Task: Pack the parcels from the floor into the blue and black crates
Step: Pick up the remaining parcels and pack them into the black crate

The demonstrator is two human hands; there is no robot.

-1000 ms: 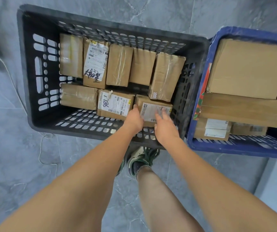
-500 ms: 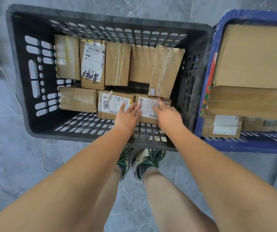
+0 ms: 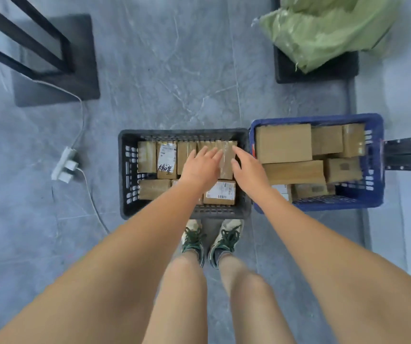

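Both hands are held above the black crate (image 3: pixel 125 175), fingers spread and nothing gripped: the left hand (image 3: pixel 203 167) hovers over the middle of the parcel rows, the right hand (image 3: pixel 247 167) at its 3 o'clock, near the wall shared with the blue crate (image 3: pixel 375 170). Whether any fingertip touches cardboard cannot be told through the blur. Parcels lie in two rows in the black crate; a taped parcel (image 3: pixel 225 157) at the 1 o'clock corner appears tilted and raised above its neighbours, and a labelled parcel (image 3: pixel 220 192) lies below it at 5 o'clock. The blue crate is filled with larger boxes (image 3: pixel 283 142), stacked unevenly. No parcels are seen on the floor (image 3: pixel 174 70); any remaining are perhaps kept in the green sack (image 3: pixel 323 31) at 1 o'clock. Trouble is most likely to be caused by the tilted parcel: if it is left unseated, later parcels may be stacked on a slope and slide off. A white power strip (image 3: pixel 64 165) and its cable lie at 9 o'clock of the black crate, and could be snagged by a foot when a step is taken.
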